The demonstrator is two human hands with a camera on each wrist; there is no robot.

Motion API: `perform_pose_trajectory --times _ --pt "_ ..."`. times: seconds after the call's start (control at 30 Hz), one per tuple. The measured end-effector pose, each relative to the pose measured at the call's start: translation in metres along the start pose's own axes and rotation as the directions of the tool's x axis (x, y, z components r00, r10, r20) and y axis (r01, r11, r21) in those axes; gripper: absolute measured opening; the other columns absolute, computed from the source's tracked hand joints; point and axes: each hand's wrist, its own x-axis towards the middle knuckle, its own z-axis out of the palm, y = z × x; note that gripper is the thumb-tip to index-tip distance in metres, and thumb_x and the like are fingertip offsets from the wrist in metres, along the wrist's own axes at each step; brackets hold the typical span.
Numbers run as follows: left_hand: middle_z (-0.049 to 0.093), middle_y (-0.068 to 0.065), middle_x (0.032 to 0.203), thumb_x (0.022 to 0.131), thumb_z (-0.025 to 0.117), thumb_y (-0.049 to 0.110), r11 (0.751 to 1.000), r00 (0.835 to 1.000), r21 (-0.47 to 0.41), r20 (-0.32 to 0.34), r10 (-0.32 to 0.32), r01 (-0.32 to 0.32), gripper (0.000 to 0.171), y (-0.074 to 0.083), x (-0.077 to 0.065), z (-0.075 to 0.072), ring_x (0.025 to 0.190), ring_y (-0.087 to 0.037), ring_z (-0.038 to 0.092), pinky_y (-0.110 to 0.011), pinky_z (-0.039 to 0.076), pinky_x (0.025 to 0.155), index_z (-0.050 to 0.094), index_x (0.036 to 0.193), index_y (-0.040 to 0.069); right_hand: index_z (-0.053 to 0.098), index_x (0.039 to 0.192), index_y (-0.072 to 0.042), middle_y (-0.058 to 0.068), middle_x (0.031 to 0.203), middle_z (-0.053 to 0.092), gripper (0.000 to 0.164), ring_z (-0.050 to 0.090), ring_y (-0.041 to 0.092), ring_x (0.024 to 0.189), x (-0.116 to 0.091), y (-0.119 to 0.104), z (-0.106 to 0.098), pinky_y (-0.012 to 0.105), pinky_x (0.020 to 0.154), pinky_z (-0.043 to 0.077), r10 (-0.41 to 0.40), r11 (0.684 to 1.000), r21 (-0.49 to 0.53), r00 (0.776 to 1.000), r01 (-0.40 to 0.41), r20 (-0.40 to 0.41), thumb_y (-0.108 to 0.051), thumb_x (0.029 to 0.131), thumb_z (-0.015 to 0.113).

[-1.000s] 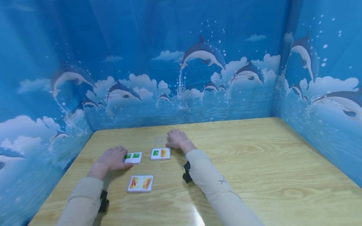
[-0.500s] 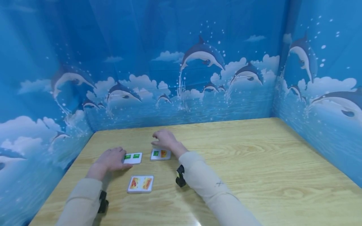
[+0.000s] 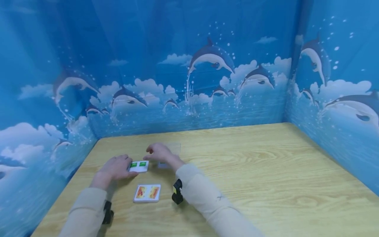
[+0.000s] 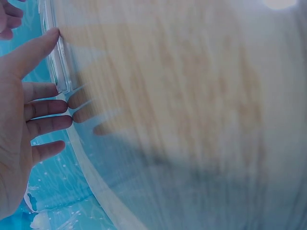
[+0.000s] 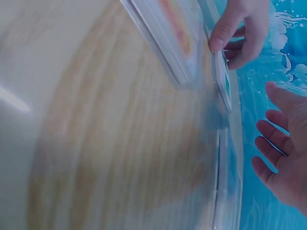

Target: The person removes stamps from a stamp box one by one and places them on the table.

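Observation:
A white card (image 3: pixel 142 169) with two green pictures lies at the left of the table, in the head view. My left hand (image 3: pixel 116 168) holds its left end, thumb at the near edge and fingers at the far one. The right hand (image 3: pixel 161 152) hovers at the card's right end, thumb and fingers apart with nothing between them; the right wrist view shows its fingers (image 5: pixel 271 139) loosely bent. Beneath this hand, a second white card (image 3: pixel 163 165) is mostly hidden. Closer to me lies a stack of cards (image 3: pixel 147 193) with two orange food pictures, in a clear case.
A clear plastic sheet or lid (image 3: pixel 176 148) lies behind the second card. The wood-grain table (image 3: pixel 254 171) stretches away to the right. Blue dolphin-print curtains (image 3: pixel 165 112) stand along its back and sides.
My right hand has moved left, from beside the clear plastic across the second card to the right end of the green-picture card. The left hand stays in place.

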Motion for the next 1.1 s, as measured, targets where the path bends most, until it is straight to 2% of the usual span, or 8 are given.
perform_pose_trajectory --times 0.23,0.47,0.73,0.87,1.1 --pt "0.056 -0.020 0.111 0.077 0.062 0.059 1.000 1.000 -0.020 0.008 -0.015 0.015 0.071 -0.001 -0.003 0.003 0.099 -0.036 0.054 -0.055 0.041 0.088 0.058 0.115 0.000 0.060 0.119 -0.015 -0.001 0.109 0.062 0.044 0.056 0.010 0.093 0.001 -0.007 0.015 0.023 0.077 0.048 0.053 0.997 -0.063 0.998 -0.052 0.029 -0.038 0.083 0.067" --pt "0.056 -0.018 0.110 0.077 0.062 0.060 1.000 1.000 -0.016 0.006 -0.019 0.019 0.070 -0.001 -0.001 0.004 0.098 -0.035 0.055 -0.055 0.041 0.087 0.058 0.115 0.002 0.060 0.120 -0.016 -0.002 0.115 0.061 0.046 0.056 0.013 0.102 0.000 -0.010 0.023 0.028 0.088 0.045 0.086 0.988 -0.133 0.996 -0.083 0.020 -0.038 0.080 0.070" --pt "0.057 -0.015 0.105 0.076 0.061 0.061 1.000 1.000 -0.005 0.003 -0.009 0.009 0.068 -0.001 0.001 0.006 0.091 -0.030 0.056 -0.052 0.044 0.083 0.059 0.112 0.003 0.065 0.108 -0.019 -0.006 0.097 0.063 0.040 0.055 0.012 0.089 0.004 -0.008 0.032 0.032 0.091 0.041 0.098 0.960 -0.265 0.995 -0.087 0.028 -0.045 0.078 0.070" --pt "0.057 -0.013 0.104 0.076 0.062 0.061 1.000 1.000 -0.012 0.006 -0.023 0.023 0.067 -0.001 0.001 0.005 0.089 -0.029 0.056 -0.051 0.045 0.082 0.060 0.112 0.004 0.066 0.106 -0.021 -0.006 0.095 0.061 0.038 0.054 0.012 0.091 0.005 -0.010 0.032 0.033 0.094 0.038 0.097 0.942 -0.327 0.994 -0.077 0.044 -0.048 0.079 0.067" --pt "0.057 -0.013 0.105 0.077 0.062 0.059 0.999 1.000 -0.012 -0.001 -0.031 0.031 0.066 0.000 0.003 0.004 0.091 -0.029 0.056 -0.051 0.044 0.083 0.060 0.112 0.004 0.066 0.108 -0.022 -0.006 0.097 0.060 0.039 0.053 0.012 0.093 0.004 -0.010 0.031 0.033 0.094 0.039 0.093 0.930 -0.359 0.995 -0.073 0.037 -0.050 0.081 0.065"
